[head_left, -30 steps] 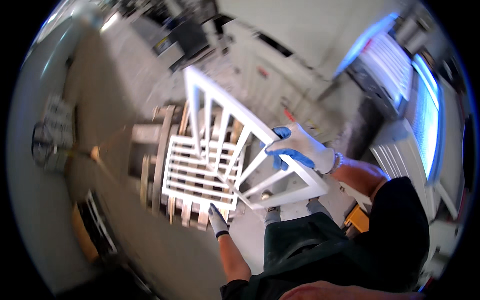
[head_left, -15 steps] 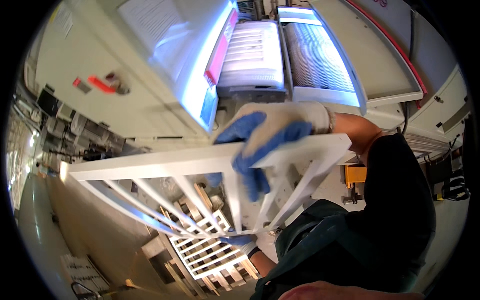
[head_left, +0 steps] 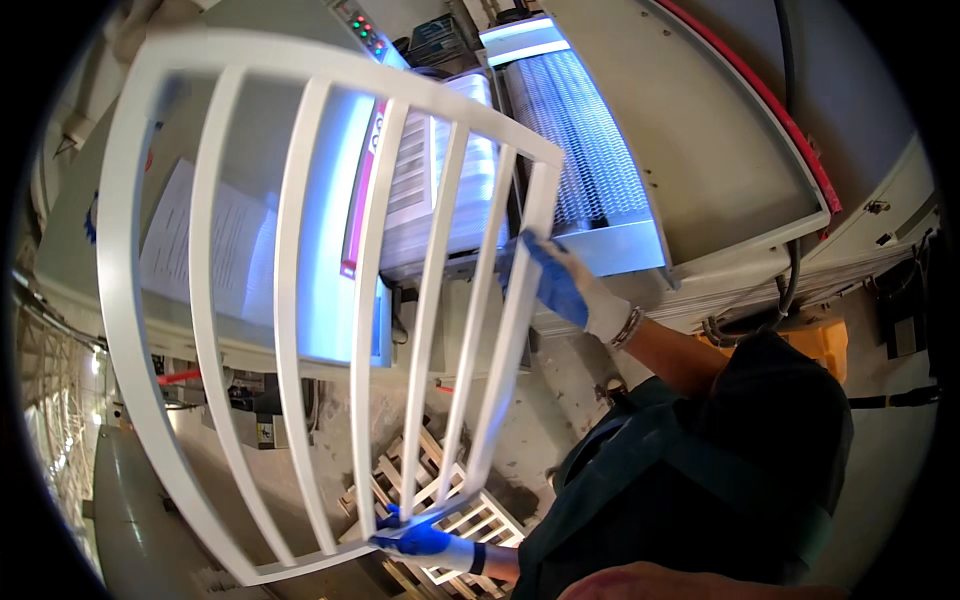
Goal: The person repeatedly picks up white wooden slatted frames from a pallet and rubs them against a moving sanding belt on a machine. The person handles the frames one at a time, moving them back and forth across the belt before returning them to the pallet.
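The white slatted frame hides most of the paper sheet behind it. Its side rail covers the right hand fingertips. The slat stack below is partly covered.

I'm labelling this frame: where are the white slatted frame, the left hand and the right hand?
white slatted frame (head_left: 290,300), head view, a middle slat.
left hand (head_left: 415,541), head view, gloved knuckles.
right hand (head_left: 560,290), head view, back of glove.
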`<state>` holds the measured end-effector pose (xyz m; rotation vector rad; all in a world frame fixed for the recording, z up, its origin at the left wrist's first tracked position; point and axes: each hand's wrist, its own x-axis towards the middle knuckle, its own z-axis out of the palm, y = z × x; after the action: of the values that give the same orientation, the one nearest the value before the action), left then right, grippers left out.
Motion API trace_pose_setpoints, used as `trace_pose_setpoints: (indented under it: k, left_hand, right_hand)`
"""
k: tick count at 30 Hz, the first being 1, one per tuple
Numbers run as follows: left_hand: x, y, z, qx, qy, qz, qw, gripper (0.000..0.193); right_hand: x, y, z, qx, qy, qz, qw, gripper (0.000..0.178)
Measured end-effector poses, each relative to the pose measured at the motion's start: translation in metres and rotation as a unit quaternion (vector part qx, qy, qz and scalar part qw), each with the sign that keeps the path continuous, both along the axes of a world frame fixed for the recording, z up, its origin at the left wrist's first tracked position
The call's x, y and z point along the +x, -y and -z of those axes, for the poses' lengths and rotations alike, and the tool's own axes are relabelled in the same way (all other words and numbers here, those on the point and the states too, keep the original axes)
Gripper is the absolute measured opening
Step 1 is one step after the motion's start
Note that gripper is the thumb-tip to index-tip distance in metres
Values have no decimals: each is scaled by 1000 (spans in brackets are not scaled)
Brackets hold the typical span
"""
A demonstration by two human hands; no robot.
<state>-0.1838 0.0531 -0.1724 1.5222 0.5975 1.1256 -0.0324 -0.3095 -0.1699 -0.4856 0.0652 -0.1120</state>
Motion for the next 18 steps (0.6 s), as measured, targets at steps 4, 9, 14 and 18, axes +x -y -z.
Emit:
trace_pose_setpoints:
  k: [4, 9, 14, 18]
  left_hand:
    - [34, 47, -86, 86, 59, 150, 983, 53]
    - [134, 104, -171, 232, -17, 149, 961, 63]
    - [275, 155, -216, 462, -94, 223, 853, 59]
    - [402, 176, -207, 459, -126, 367, 799, 65]
  right_hand:
    - [24, 27, 29, -1, -7, -81, 997, 26]
    - [54, 69, 37, -1, -72, 11, 997, 28]
    - [93, 112, 80, 51, -51, 60, 996, 31]
    - [93, 121, 74, 5, -55, 85, 995, 39]
